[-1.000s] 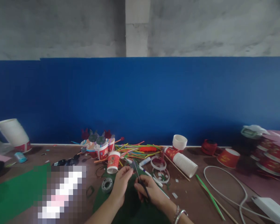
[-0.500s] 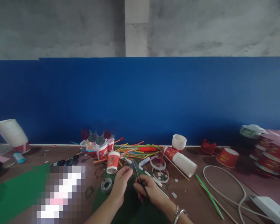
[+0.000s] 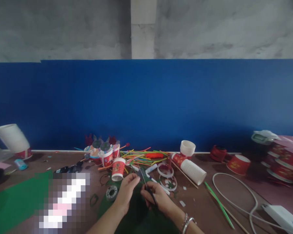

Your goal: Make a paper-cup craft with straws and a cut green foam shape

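My right hand (image 3: pixel 158 195) is wrapped round the dark handles of a pair of scissors (image 3: pixel 142 177), whose blades point away from me and slightly left. Beside the blades, my left hand (image 3: pixel 127 191) pinches a small dark piece (image 3: pixel 138 173), its outline hard to make out. Under both hands lies a dark green sheet (image 3: pixel 136 219). A roll of tape (image 3: pixel 111 193) rests left of my left wrist. Just beyond that hand, a red and white paper cup (image 3: pixel 118 169) stands upside down or tilted; I cannot tell which.
Decorated cups (image 3: pixel 105 157) stand behind on the left, next to a pile of coloured sticks (image 3: pixel 141 157). Stacked white cups (image 3: pixel 194 171) lie on their side at the right, near clear round lids (image 3: pixel 168 183). A white cable (image 3: pixel 234 174) curls farther right. Green paper (image 3: pixel 19 201) covers the left.
Both hands stay nearly in place. The scissors have shifted very slightly in my right hand, and my left forearm has moved a little to the left.
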Demonstrator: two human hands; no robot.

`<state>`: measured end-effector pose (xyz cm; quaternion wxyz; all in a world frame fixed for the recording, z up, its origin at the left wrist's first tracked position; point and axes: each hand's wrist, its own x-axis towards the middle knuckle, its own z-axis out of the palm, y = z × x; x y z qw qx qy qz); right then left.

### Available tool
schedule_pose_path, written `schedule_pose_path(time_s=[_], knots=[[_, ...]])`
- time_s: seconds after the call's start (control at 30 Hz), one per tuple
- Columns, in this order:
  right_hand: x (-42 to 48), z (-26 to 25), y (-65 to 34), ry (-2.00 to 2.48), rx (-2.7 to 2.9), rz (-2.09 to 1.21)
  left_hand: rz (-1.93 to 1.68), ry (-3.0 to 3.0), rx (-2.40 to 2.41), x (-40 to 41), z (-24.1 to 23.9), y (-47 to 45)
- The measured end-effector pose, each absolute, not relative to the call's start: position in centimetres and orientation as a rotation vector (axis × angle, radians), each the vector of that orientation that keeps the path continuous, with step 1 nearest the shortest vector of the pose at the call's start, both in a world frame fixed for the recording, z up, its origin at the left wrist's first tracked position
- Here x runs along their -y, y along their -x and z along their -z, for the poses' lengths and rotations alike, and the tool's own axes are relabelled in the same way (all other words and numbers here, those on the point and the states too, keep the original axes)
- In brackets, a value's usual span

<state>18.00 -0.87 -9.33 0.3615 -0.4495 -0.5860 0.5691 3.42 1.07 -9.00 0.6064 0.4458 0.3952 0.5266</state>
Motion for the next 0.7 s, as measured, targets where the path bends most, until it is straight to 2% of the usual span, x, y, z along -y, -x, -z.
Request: schedule_pose_path(time_s=[0.7], knots=[[0.8,8.2,-19.1,1.235,1.584,-1.496,-1.092,-1.027,-0.858,-1.9,9.2,-2.5]])
